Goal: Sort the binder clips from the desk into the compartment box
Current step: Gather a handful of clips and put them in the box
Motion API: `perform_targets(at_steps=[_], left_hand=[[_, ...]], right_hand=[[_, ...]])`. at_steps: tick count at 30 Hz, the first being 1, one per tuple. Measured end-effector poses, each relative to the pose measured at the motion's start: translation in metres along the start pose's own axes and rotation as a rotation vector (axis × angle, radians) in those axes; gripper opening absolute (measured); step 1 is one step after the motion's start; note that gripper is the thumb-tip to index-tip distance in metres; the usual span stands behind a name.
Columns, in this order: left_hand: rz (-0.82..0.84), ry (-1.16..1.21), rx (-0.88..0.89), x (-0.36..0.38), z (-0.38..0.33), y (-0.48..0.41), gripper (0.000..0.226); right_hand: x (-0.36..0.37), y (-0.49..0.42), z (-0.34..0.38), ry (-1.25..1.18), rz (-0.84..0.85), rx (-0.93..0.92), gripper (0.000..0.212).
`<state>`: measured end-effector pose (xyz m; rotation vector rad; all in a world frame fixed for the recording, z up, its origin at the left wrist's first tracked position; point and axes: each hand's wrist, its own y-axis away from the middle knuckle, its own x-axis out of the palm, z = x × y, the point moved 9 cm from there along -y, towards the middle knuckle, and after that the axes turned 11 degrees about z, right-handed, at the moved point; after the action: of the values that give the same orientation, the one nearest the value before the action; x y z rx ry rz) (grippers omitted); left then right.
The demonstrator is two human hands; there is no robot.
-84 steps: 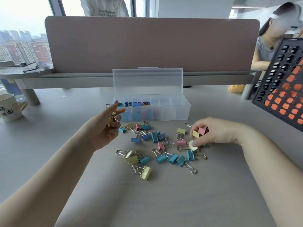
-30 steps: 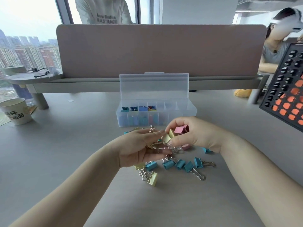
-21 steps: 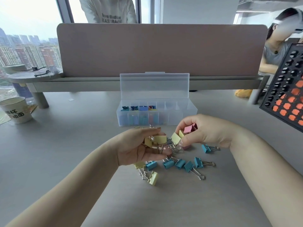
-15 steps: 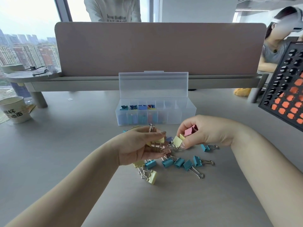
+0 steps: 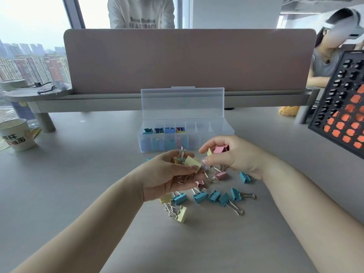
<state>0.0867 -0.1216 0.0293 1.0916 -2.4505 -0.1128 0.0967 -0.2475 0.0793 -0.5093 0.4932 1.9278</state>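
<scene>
- Since half a second earlier, a yellow clip had passed from the right hand to the left hand, which pinched it along with other wire-handled clips.
- Thumb and forefinger of the right hand had parted, while its curled fingers kept a pink clip.
- Both hands hung close together above the table, just before the open compartment box.
- Judging by this, colours were being gathered one per hand before dropping; blue clips lay unsorted.
</scene>
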Motion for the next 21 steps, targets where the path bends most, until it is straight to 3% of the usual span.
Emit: perform_targets(at_steps=[4,8,11,15,21], left_hand=[[0.001,-0.129,-0.014,-0.001,0.000,0.000,0.044],[0.040,-0.170,-0.050,0.003,0.000,-0.001,0.029],[0.062,-0.132,-0.082,0.007,0.002,-0.001,0.022],[0.071,0.012,-0.130,0.007,0.009,-0.002,0.027],[-0.060,0.094,-0.098,-0.011,0.010,-0.006,0.033]], right_hand=[[0.015,-0.003,-0.007,-0.058,0.065,0.071,0.035],[0.024,-0.007,-0.013,-0.131,0.084,0.088,0.025],[0.025,-0.007,-0.017,-0.195,0.091,0.106,0.028],[0.022,-0.007,-0.017,-0.147,0.058,0.114,0.014],[0.015,-0.004,-0.002,-0.059,-0.033,0.044,0.015]])
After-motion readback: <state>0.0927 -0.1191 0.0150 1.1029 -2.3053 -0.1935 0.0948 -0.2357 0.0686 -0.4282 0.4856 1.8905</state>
